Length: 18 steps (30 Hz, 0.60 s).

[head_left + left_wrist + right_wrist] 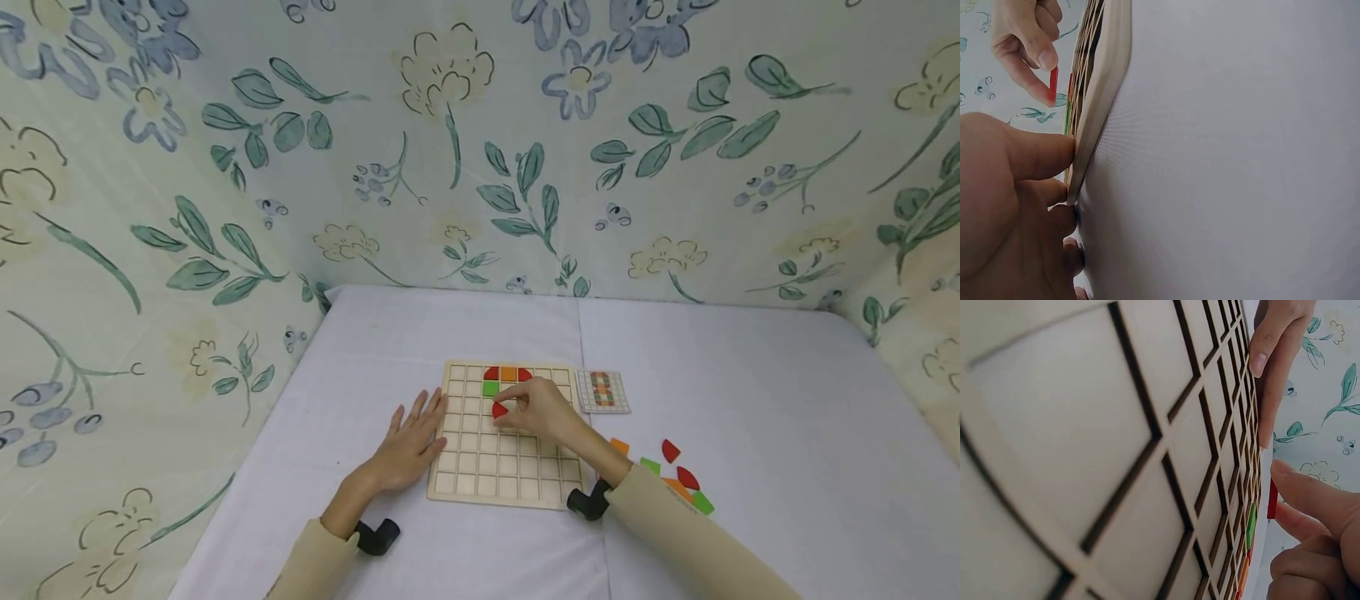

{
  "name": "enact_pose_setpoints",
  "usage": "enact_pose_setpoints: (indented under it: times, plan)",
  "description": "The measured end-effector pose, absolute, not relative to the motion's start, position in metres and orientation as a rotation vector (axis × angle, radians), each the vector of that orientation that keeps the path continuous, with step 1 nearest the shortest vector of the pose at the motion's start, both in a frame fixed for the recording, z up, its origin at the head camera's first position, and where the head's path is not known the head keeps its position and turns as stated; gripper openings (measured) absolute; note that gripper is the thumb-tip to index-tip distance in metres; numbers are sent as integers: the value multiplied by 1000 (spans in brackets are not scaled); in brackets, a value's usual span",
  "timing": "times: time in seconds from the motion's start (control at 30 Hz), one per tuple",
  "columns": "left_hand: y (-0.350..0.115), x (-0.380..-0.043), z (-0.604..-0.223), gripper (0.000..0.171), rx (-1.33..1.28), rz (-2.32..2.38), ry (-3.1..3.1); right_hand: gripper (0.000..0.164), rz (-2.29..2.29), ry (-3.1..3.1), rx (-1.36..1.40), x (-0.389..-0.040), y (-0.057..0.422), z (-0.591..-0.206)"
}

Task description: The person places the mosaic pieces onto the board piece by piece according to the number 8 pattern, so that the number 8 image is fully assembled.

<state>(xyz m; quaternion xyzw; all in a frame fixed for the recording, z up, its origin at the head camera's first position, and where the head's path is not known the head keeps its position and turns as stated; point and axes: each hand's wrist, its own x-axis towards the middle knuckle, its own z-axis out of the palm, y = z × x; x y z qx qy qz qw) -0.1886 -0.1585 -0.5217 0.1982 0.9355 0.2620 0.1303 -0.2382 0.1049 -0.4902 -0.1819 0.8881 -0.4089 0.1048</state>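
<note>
A wooden grid board (467, 462) lies flat on the white cloth. Red quarter-round pieces sit on both sides of an orange square (508, 374) in its top row, and a green square (491, 388) fills a cell below. Over the board, my right hand (543, 408) pinches a red quarter-round piece (499, 410) between thumb and finger; the right wrist view shows that piece (1272, 499) edge-on, held off the board. My left hand (408, 446) rests at the board's left edge, fingers extended, its thumb (1041, 155) touching the side.
A small pattern card (603, 392) lies against the board's right side. Loose red, green and orange pieces (688, 478) are scattered right of the board, partly behind the right forearm. A floral cloth (450, 167) hangs behind the table.
</note>
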Motion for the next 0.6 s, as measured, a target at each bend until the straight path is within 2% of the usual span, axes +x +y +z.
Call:
enact_pose_setpoints:
  times: [0.6]
  plan:
    - [-161,-188,-523,65,632,837,2724,32,-1121,2564,-652,-259,93,-500]
